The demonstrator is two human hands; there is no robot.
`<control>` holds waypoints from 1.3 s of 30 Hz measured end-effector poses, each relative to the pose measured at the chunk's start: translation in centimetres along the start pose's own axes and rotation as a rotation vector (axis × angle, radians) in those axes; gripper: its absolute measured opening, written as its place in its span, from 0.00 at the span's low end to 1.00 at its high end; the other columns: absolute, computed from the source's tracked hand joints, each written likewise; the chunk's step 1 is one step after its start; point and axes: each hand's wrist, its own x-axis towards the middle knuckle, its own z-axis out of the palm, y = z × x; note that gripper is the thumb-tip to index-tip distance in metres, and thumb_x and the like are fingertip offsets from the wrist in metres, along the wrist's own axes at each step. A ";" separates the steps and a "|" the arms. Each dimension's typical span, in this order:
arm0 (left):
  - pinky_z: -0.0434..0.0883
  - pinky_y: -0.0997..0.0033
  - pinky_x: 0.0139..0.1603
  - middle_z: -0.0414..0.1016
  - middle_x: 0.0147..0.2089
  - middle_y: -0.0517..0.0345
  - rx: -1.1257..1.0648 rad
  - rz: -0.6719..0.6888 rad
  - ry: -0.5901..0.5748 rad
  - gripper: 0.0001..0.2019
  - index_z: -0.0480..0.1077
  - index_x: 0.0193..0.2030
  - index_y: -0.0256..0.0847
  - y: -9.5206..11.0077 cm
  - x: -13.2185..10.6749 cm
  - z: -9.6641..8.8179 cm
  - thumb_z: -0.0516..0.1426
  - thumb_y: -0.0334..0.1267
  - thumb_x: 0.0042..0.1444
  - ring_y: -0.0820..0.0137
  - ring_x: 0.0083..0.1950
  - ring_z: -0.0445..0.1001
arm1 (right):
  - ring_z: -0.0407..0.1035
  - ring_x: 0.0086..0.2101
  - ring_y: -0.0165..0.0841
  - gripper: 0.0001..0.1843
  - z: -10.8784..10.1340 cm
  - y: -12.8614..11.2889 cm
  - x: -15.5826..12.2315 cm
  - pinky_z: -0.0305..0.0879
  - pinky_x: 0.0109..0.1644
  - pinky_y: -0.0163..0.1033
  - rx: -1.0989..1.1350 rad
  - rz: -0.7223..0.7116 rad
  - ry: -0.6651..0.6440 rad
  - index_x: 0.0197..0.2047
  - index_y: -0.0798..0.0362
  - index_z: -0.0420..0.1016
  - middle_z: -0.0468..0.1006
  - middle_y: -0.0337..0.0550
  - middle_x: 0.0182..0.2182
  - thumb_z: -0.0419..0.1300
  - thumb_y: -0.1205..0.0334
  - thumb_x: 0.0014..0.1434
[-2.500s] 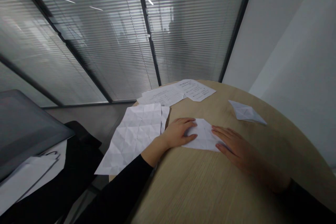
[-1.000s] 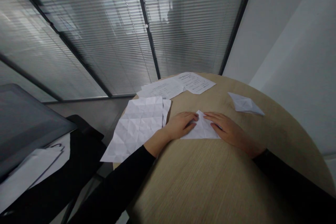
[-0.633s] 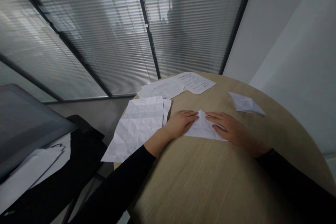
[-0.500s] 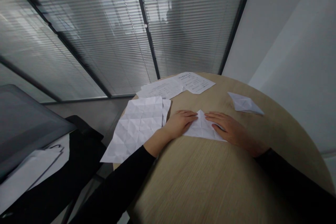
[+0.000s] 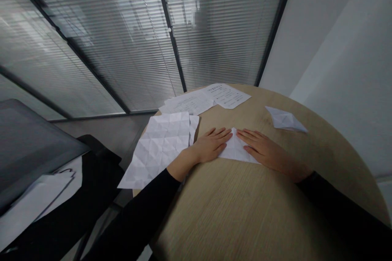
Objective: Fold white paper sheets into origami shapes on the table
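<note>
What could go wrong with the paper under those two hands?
The left hand and the right hand lie flat on the folded paper, so a sideways push might skew its crease. The big creased sheet hangs over the edge of the table beside the left sleeve; a nudge may well drop it to the floor.

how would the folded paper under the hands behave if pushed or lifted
The folded paper looks thin and light, so it would probably lift easily and flop a little. On the smooth table it would likely slide; left hand and right hand lie flat on it.
</note>
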 end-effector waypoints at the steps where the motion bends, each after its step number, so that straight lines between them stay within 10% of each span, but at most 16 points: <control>1: 0.51 0.36 0.93 0.56 0.93 0.49 0.017 0.018 0.026 0.30 0.58 0.91 0.46 0.0 0.0 -0.1 0.45 0.42 0.87 0.55 0.95 0.51 | 0.68 0.79 0.51 0.34 -0.3 0.0 0.0 0.66 0.84 0.70 0.008 -0.007 0.011 0.88 0.39 0.65 0.72 0.47 0.83 0.54 0.58 0.84; 9: 0.78 0.47 0.72 0.87 0.66 0.47 0.050 0.074 0.242 0.18 0.83 0.65 0.44 0.5 0.7 -0.8 0.55 0.31 0.80 0.55 0.68 0.83 | 0.82 0.64 0.52 0.26 -1.7 0.1 0.2 0.78 0.73 0.68 0.016 -0.002 0.094 0.66 0.44 0.88 0.88 0.51 0.65 0.59 0.69 0.72; 13: 0.81 0.50 0.68 0.88 0.60 0.45 0.008 0.068 0.253 0.18 0.84 0.58 0.41 1.3 0.7 -1.2 0.55 0.48 0.85 0.55 0.62 0.86 | 0.77 0.72 0.53 0.27 -1.6 0.2 0.0 0.74 0.78 0.70 0.049 -0.033 0.111 0.67 0.43 0.86 0.85 0.50 0.71 0.59 0.70 0.71; 17: 0.80 0.45 0.71 0.88 0.64 0.43 0.031 0.043 0.273 0.24 0.82 0.64 0.41 1.5 0.6 -1.1 0.62 0.60 0.79 0.50 0.65 0.86 | 0.75 0.74 0.54 0.26 -1.8 0.6 -0.2 0.72 0.79 0.72 0.082 -0.049 0.094 0.71 0.40 0.84 0.84 0.49 0.72 0.62 0.64 0.74; 26: 0.76 0.48 0.78 0.85 0.73 0.46 -0.069 0.177 0.203 0.16 0.84 0.66 0.45 1.1 0.3 -0.9 0.59 0.44 0.82 0.54 0.72 0.84 | 0.80 0.66 0.58 0.25 -2.1 0.5 -0.4 0.77 0.72 0.72 0.041 -0.007 0.077 0.71 0.38 0.85 0.86 0.51 0.68 0.67 0.55 0.74; 32: 0.74 0.41 0.81 0.78 0.79 0.36 -0.117 0.215 0.192 0.50 0.79 0.75 0.42 1.5 -0.2 -1.2 0.81 0.68 0.52 0.42 0.77 0.80 | 0.81 0.61 0.58 0.20 -2.1 0.6 -0.3 0.80 0.67 0.70 -0.007 0.015 0.099 0.65 0.39 0.87 0.88 0.52 0.62 0.69 0.51 0.73; 39: 0.76 0.44 0.79 0.82 0.76 0.39 -0.047 0.227 0.172 0.35 0.82 0.72 0.42 0.7 0.4 -1.1 0.73 0.63 0.68 0.47 0.76 0.83 | 0.81 0.59 0.58 0.19 -2.2 0.5 -0.3 0.79 0.66 0.69 -0.009 0.011 0.099 0.64 0.39 0.87 0.88 0.52 0.60 0.68 0.50 0.73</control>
